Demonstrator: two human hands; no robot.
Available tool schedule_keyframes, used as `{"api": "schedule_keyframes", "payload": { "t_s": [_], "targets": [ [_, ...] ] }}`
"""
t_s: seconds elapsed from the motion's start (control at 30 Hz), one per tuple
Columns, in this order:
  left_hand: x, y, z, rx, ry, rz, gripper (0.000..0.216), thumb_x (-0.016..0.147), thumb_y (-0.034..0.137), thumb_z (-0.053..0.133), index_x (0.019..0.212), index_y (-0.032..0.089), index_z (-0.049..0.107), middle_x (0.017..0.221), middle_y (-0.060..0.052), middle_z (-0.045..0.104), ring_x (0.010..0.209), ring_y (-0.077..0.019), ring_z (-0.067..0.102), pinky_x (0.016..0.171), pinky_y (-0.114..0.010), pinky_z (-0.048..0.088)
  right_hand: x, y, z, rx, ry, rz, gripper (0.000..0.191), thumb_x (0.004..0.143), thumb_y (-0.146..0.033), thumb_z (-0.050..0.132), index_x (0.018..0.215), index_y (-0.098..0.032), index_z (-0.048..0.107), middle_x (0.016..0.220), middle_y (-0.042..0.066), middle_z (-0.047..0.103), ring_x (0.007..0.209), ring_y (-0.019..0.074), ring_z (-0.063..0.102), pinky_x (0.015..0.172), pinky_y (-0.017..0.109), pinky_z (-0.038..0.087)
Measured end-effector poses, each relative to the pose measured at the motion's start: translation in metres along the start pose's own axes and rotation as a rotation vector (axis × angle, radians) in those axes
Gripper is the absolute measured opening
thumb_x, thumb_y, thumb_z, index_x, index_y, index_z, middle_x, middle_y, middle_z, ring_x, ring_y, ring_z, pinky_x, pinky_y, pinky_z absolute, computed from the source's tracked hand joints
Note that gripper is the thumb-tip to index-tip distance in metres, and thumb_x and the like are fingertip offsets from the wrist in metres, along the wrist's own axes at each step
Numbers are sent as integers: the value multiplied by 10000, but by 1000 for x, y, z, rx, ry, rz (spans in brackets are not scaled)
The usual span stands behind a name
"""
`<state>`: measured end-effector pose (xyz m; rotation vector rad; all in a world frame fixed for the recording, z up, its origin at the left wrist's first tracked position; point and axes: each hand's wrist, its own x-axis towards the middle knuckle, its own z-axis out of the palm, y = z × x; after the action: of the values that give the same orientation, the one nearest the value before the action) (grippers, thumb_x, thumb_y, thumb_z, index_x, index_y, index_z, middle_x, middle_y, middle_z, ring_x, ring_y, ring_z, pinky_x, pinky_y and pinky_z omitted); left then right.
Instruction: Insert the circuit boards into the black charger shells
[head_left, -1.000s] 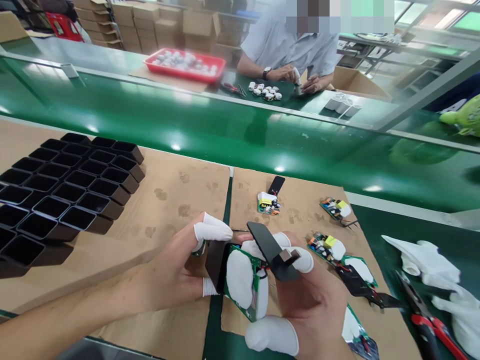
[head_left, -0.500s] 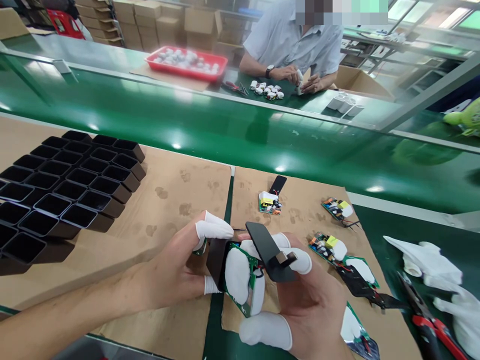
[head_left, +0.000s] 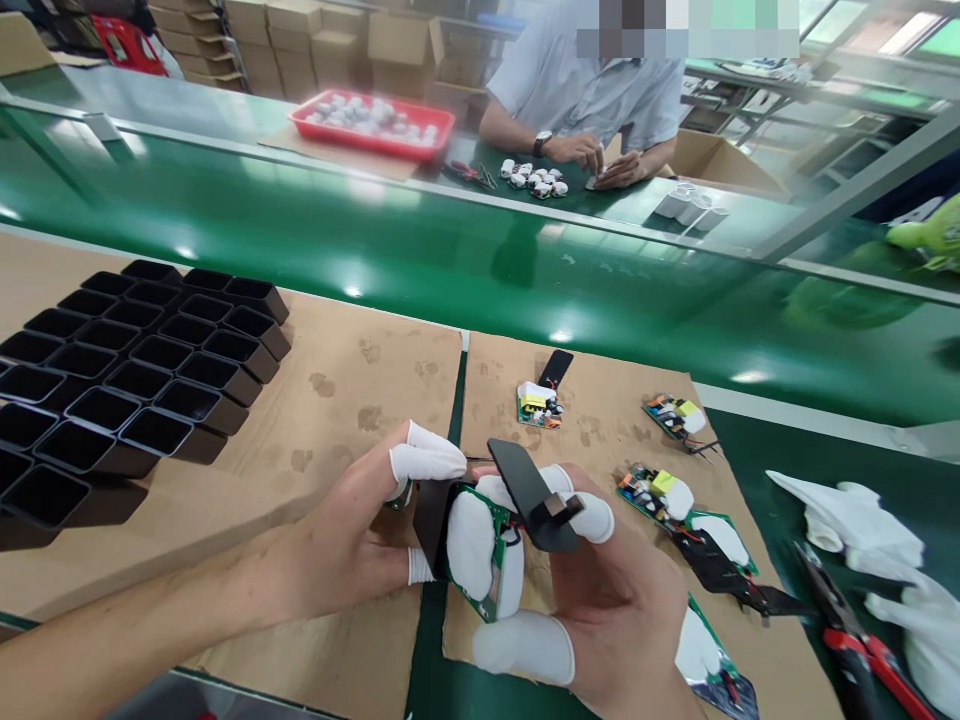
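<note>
As my right hand (head_left: 619, 610) edges the circuit board (head_left: 471, 545) deeper into the black case (head_left: 430, 525), its fingers (head_left: 525, 648) grip the board, black plate (head_left: 523, 492) against them; my left hand (head_left: 358, 515) clasps the case. Board apparently only part-seated.

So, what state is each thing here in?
Black case, open-ended, held in the left hand
Circuit board, partly inside the case, held by the right hand
Black plate, off the case, tilted
Other cases, open-topped, standing in rows
Other boards, out of cases
Pliers, lying down
Red tray, holding white pieces
Rear-right cardboard box, open
</note>
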<state>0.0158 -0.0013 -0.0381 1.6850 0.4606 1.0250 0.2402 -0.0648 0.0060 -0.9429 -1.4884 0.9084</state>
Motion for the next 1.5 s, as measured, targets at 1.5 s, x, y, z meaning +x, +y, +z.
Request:
{"api": "schedule_keyframes", "payload": {
  "t_s": [1.5],
  "targets": [
    [3, -5, 0, 46, 43, 12, 621, 914, 251, 964, 1428, 345, 629, 1225, -62, 691, 1040, -236, 706, 839, -354, 618, -9, -5, -2, 56, 192, -18, 631, 819, -475, 1023, 1391, -310, 816, 1270, 139, 824, 1142, 444, 826, 963, 601, 737]
  ]
}}
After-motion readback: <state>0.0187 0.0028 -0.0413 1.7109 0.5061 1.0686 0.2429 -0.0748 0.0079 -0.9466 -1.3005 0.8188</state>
